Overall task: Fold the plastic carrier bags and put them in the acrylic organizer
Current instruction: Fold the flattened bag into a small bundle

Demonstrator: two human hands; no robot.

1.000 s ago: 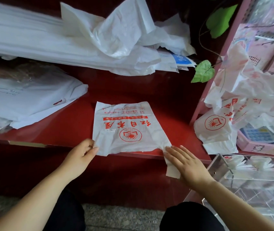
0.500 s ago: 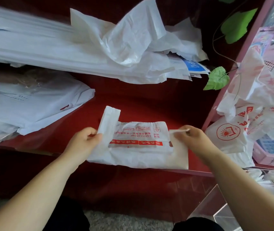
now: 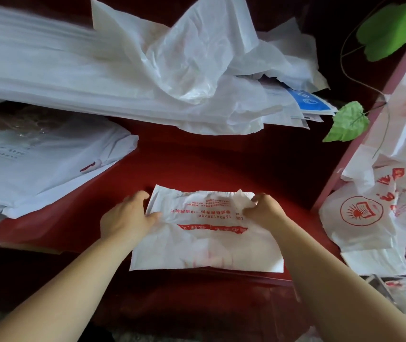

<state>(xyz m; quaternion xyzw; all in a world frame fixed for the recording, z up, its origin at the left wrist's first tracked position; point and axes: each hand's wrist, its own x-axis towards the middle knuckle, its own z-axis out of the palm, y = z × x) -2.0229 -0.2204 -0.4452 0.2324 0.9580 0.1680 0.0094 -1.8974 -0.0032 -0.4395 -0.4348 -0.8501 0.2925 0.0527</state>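
Bag on the counter: the white plastic carrier bag with red print (image 3: 204,233) lies on the glossy dark-red countertop (image 3: 209,164), near its front edge, folded over so the top flap shows its lettering upside down. The left hand (image 3: 125,218) pinches the bag's left edge, thumb laid on top of the plastic. The right hand (image 3: 263,209) grips the upper right corner, fingers curled, plastic bunched in its hold. Behind, a loose heap of white plastic bags (image 3: 172,70) sprawls across the back; a flat stack of white bags (image 3: 36,164) sits at the left. At the right, more crumpled red-printed carrier bags (image 3: 360,218) lie beside a pink shelf frame (image 3: 370,134), a green leaf (image 3: 347,122) above them.
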